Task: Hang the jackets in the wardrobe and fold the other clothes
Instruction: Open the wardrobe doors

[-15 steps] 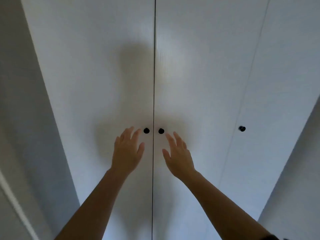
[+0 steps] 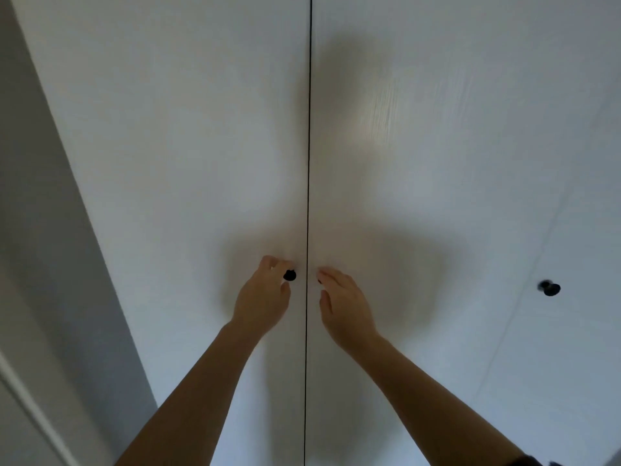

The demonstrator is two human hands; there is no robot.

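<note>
The white wardrobe (image 2: 201, 146) fills the view, its two middle doors shut and meeting at a thin dark seam (image 2: 308, 163). The left hand (image 2: 262, 297) curls around the left knob (image 2: 289, 275), thumb below and fingers above it, though whether they actually pinch it cannot be told. The right hand (image 2: 346, 307) covers the right knob, fingers bent over it with the thumb beneath; the grip itself is hidden. A third knob (image 2: 549, 288) sits on another door well to the right. A grey wall (image 2: 40, 230) runs along the left. Both hands cast soft shadows on the doors.
</note>
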